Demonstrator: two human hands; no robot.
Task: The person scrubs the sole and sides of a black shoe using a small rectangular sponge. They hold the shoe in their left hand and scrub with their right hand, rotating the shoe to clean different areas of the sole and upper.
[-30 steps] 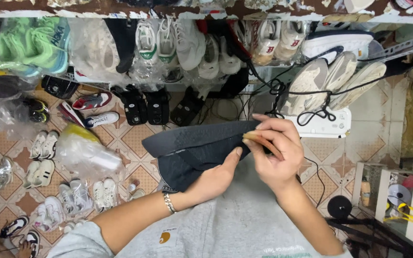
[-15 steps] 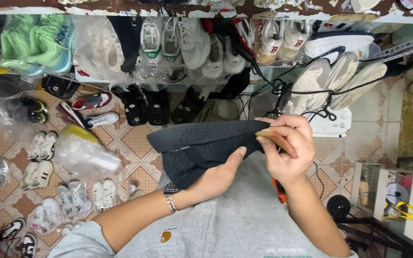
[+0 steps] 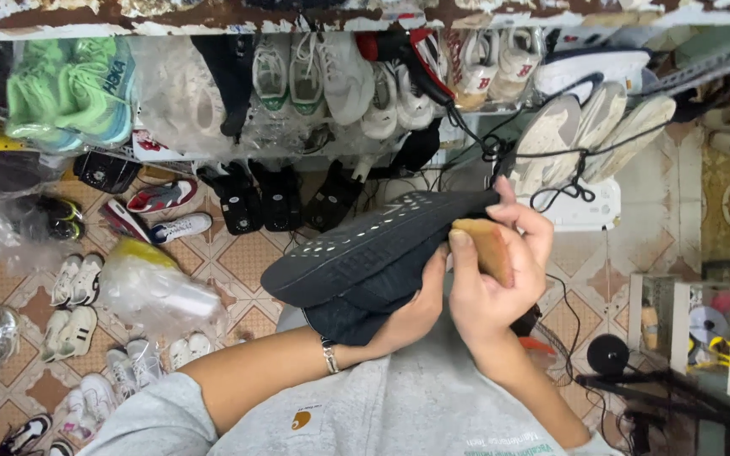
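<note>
- Left hand (image 3: 411, 317) closed under dark sneaker (image 3: 365, 257), sole up, over lap.
- Right hand (image 3: 492, 279) pinches wooden-handled tool (image 3: 483, 247) at its heel.
- Clear bags of sneakers (image 3: 69, 84) on shelf beyond.

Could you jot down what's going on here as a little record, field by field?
place: tiled floor strewn with shoes
left hand: grips the dark shoe from below, sole up
right hand: holds a tan wooden tool against the shoe's heel end
wrist: bracelet on the left arm
above: bagged sneakers on a shelf, green pair at the left
clothing: grey sweatshirt
</note>
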